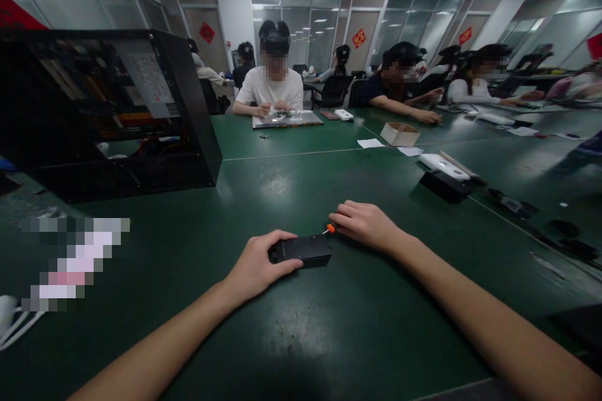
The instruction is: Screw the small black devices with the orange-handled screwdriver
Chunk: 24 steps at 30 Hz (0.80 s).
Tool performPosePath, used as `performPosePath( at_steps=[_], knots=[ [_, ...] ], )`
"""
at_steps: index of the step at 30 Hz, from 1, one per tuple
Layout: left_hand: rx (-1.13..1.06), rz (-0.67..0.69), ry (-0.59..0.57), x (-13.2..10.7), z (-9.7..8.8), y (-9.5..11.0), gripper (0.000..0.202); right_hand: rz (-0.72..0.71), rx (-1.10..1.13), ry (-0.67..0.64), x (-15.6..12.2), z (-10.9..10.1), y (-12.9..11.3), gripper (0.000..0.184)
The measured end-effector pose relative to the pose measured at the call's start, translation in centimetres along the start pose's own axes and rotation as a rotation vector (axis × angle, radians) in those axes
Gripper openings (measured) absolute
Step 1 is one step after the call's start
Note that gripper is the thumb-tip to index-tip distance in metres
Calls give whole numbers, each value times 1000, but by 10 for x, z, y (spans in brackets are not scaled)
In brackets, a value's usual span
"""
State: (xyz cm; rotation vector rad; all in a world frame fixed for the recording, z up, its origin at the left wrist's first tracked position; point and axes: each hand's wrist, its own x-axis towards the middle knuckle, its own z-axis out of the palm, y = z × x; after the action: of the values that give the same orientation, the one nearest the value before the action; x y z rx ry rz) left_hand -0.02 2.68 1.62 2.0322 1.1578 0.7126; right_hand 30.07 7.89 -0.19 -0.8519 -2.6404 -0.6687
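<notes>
My left hand (260, 266) is closed around the left end of a small black box (308, 249), thumb on the near side and fingers on the far side. The box lies flat on the green table, its right end pointing toward my other hand. A screwdriver (331, 228) with an orange part and a thin metal shaft sits in the closed fingers of my right hand (364, 223). Its shaft points left to the box's far right corner; I cannot tell whether the tip touches. Most of the screwdriver's handle is hidden by my fingers.
An open black computer case (188, 119) stands at the back left. White cables (21, 329) lie at the left edge. To the right are a black block (444, 186), a white device (444, 166) and a cardboard box (399, 134). A person (277, 88) works across the table.
</notes>
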Motion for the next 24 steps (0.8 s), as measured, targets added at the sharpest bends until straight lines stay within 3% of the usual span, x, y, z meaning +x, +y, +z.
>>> performPosePath(
  at_steps=[12, 24],
  knots=[
    [24, 48, 7, -1, 2, 0, 38, 65, -50, 53, -9, -6, 19, 27],
    [32, 55, -3, -1, 1, 1, 36, 136, 46, 74, -12, -1, 19, 25]
  ],
)
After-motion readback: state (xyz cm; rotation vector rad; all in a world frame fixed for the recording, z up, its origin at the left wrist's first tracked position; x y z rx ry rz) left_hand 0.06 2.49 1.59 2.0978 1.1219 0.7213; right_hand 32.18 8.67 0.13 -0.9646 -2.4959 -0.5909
